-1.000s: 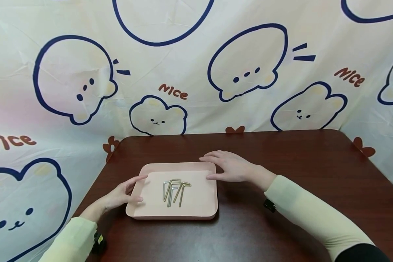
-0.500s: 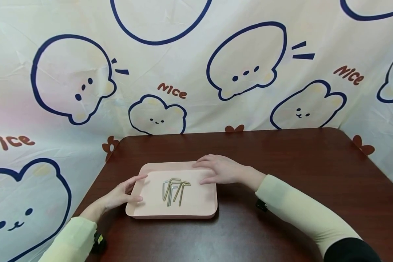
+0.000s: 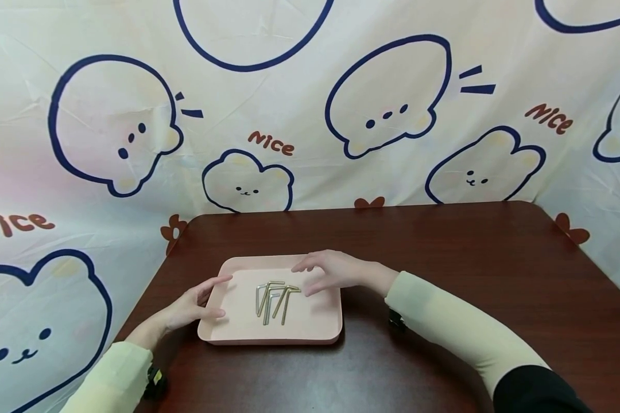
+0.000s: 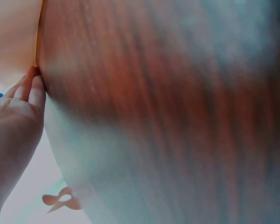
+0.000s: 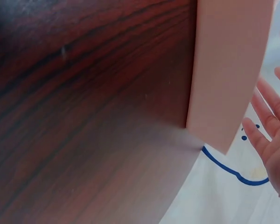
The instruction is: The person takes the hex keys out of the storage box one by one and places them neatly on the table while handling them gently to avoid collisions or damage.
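Note:
A pale pink rectangular tray [image 3: 248, 332] lies on the dark wooden table. Several L-shaped hex keys [image 3: 276, 298], some brass-coloured and some silvery, are grouped near its middle. My left hand [image 3: 186, 307] holds the tray's left side, thumb inside over the rim; in the left wrist view its fingers [image 4: 35, 91] touch the outer wall. Over the tray's right part hovers my right hand [image 3: 338, 271], thumb and fingers apart, the thumb close to the right end of the keys. In the right wrist view these fingers [image 5: 268, 114] are spread beyond the tray wall [image 5: 228, 70], holding nothing.
The reddish-brown table [image 3: 444, 246] stretches behind, right and in front of the tray. A cloth with cartoon bear drawings [image 3: 310, 103] hangs along the table's back and sides.
My right hand has moved left from the tray's right rim to above its inside, nearer the hex keys. The left hand, the tray and the keys have stayed in place.

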`<state>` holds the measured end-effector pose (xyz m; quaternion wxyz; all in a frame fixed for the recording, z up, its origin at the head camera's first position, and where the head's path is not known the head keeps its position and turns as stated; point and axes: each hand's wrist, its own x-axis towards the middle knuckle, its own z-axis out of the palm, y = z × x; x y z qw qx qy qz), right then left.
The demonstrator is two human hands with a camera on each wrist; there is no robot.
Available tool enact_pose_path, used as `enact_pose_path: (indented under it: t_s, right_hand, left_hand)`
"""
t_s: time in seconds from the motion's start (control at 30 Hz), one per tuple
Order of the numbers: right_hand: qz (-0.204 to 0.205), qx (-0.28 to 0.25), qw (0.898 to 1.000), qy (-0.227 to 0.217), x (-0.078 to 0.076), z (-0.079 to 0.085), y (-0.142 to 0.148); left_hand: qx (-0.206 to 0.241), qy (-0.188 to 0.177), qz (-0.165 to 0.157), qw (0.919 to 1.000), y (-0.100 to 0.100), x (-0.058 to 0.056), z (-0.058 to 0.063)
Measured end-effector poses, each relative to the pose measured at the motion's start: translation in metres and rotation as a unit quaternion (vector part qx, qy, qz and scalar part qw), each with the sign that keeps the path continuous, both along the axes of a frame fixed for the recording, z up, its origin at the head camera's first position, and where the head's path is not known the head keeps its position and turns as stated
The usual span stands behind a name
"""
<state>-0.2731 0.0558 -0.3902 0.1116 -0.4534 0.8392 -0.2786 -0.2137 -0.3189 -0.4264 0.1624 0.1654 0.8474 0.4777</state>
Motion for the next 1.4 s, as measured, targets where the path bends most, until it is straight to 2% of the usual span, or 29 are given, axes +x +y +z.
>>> enact_pose_path:
  t_s: [0.2, 0.43, 0.63, 0.87, 1.1, 1.4]
  right_hand:
    - [0.000, 0.021, 1.000, -0.016, -0.003, -0.008, -0.012]
    - [0.011, 0.038, 0.998, 0.043, -0.007, -0.019, -0.021]
    - [0.010, 0.029, 0.999, 0.029, -0.010, -0.025, -0.027]
    - [-0.014, 0.047, 0.999, 0.000, -0.012, -0.028, -0.033]
    - [-0.010, 0.055, 0.998, 0.025, -0.015, -0.031, -0.039]
    - [-0.057, 0.057, 0.997, 0.010, -0.015, -0.034, -0.046]
  left_hand:
    - [-0.007, 0.006, 0.000, 1.0000, 0.001, -0.001, 0.001]
    - [-0.007, 0.003, 0.000, 1.0000, 0.001, -0.001, 0.000]
    - [-0.006, 0.004, 0.000, 1.0000, 0.003, -0.002, 0.000]
    - [-0.018, -0.003, 0.011, 0.9998, 0.002, -0.001, -0.001]
    - [-0.020, -0.009, 0.015, 0.9997, 0.000, -0.001, -0.001]
    - [-0.013, 0.003, 0.006, 0.9999, 0.001, -0.001, -0.003]
